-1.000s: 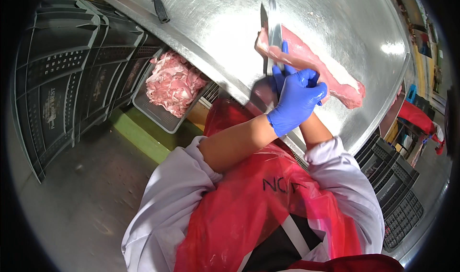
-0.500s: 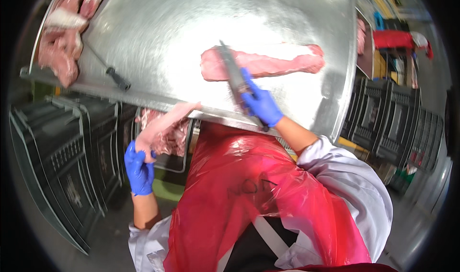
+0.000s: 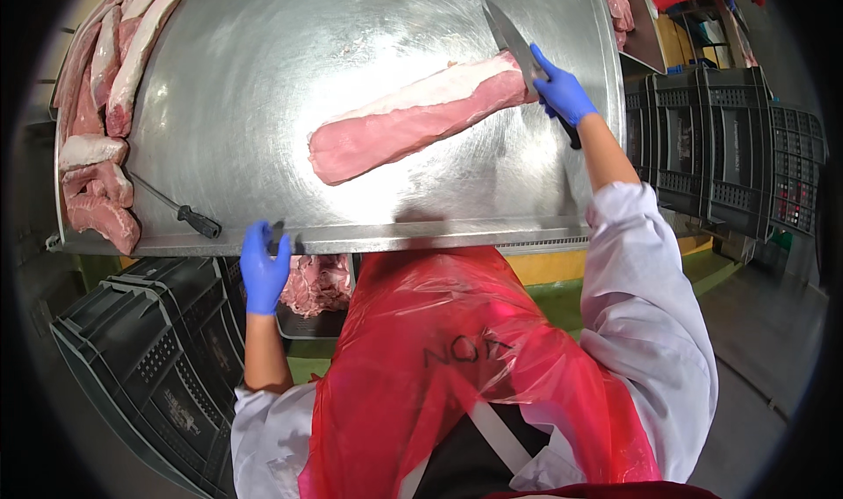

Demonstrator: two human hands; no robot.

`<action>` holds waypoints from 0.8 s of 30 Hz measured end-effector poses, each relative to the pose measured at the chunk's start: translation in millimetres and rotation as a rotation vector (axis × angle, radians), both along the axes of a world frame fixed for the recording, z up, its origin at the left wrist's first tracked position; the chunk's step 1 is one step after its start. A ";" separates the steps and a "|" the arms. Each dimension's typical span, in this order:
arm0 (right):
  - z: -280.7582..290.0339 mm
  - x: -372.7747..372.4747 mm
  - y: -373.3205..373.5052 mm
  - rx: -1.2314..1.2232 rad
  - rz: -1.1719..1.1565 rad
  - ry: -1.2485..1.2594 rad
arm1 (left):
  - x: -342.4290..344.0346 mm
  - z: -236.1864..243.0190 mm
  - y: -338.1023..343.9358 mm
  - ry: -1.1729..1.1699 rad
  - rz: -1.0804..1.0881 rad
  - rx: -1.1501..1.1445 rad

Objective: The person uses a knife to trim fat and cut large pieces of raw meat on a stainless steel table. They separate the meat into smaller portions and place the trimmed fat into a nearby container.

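Trimming at a stainless-steel surface [image 3: 237, 121]. We find the boneless meat loin [image 3: 413, 126] lying aslant near the middle of the surface, its white fat along the far side and neither hand pinning it down. Half a second ago the left hand [image 3: 265, 271] carried a pale strip beside the trimmings tray [image 3: 307, 327]; we now see it without the strip, thumb and fingers spread, at the near edge of the surface above the trimmings [image 3: 314, 286]. The right hand [image 3: 564, 97] is wrapped around the handle of a knife [image 3: 518, 44], which has passed from the loin's left part to its right end; whether the blade touches the meat we cannot tell. We judge that the strip has been discarded, leaving the left hand free to steady the loin. A sharpening steel [image 3: 200, 220] rests at left, unused.
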State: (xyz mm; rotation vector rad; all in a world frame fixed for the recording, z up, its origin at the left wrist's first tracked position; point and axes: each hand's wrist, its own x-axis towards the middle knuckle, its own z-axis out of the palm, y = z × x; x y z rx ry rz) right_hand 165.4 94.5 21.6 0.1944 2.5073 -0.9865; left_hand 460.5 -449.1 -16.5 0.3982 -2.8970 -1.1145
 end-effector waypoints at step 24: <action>56.3 145.5 22.9 -0.491 -0.074 -0.317 | -157.9 -3.5 194.0 -0.271 -0.435 -0.256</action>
